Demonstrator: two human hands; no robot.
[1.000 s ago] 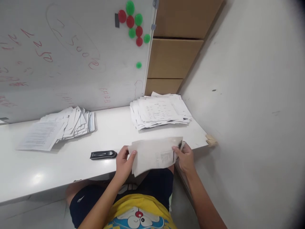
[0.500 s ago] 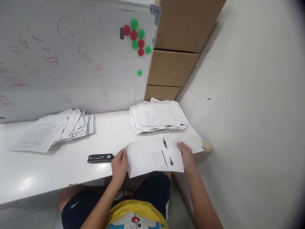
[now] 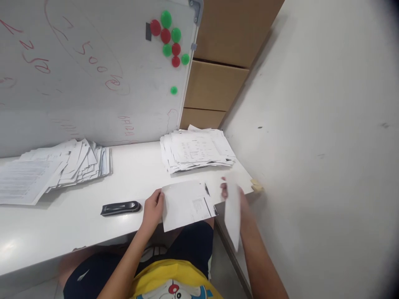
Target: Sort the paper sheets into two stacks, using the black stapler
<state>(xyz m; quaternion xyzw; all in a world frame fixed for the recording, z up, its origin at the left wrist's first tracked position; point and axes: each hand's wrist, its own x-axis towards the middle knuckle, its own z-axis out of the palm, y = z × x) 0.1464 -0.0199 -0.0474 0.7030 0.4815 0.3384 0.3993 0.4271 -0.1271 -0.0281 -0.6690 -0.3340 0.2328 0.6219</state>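
My left hand [image 3: 153, 206] pinches the left edge of a printed paper sheet [image 3: 181, 203], which reaches over the table's front edge above my lap. To its right, my right hand [image 3: 239, 199] grips a separate piece of paper [image 3: 232, 214], turned nearly edge-on and blurred by motion. A gap shows between the two papers. Left of my left hand lies a black stapler [image 3: 121, 208]. Just beyond the held papers sits a thick stack of printed sheets [image 3: 198, 149].
A looser pile of papers [image 3: 84, 164] lies on the white table [image 3: 134, 166] at the left. Behind stands a whiteboard [image 3: 93, 95] with red writing and several round magnets. Cardboard boxes [image 3: 205, 85] rise beside it. A wall [image 3: 305, 166] bounds the right side.
The paper held between both hands has come apart into two. My right hand has drawn its piece away and tilted it; my left hand keeps the other sheet. The view has shifted right.
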